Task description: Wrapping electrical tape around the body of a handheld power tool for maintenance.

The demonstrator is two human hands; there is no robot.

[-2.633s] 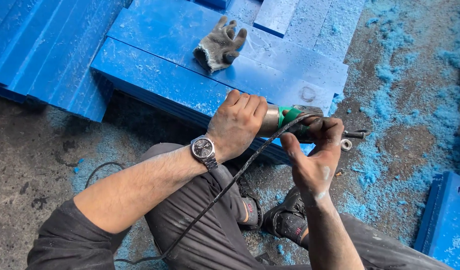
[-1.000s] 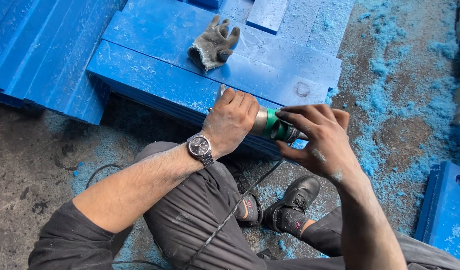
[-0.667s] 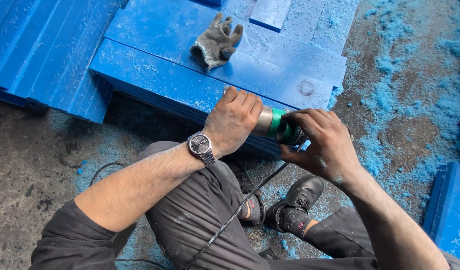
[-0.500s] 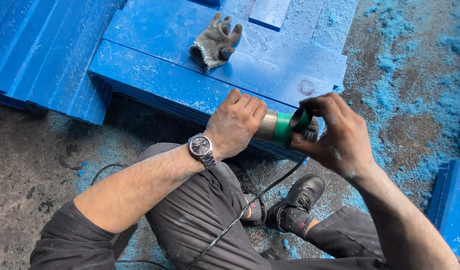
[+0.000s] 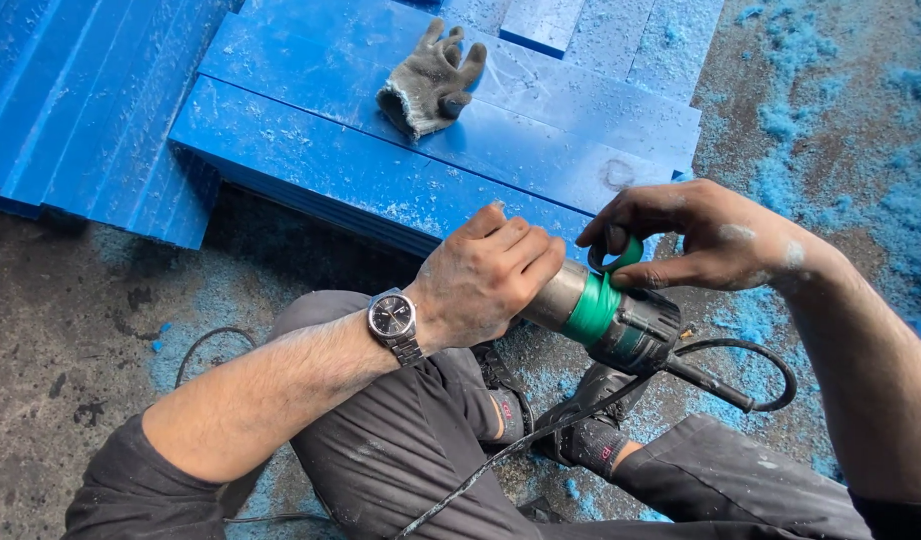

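Dusty concrete floor [image 5: 61, 330], strewn with blue shavings, lies under a power tool [image 5: 606, 315] held above the person's knees. Left hand [image 5: 486, 280] has its fingers clenched around the metal barrel; right hand [image 5: 701, 235] pinches green tape [image 5: 593, 305] wound around it. Beyond, a grey glove [image 5: 431, 80] rests on stacked blue boards [image 5: 311, 160].

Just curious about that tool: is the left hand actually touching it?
Touching. The head view shows the left hand wrapped around the power tool, fingers curled over its metal barrel with no gap.
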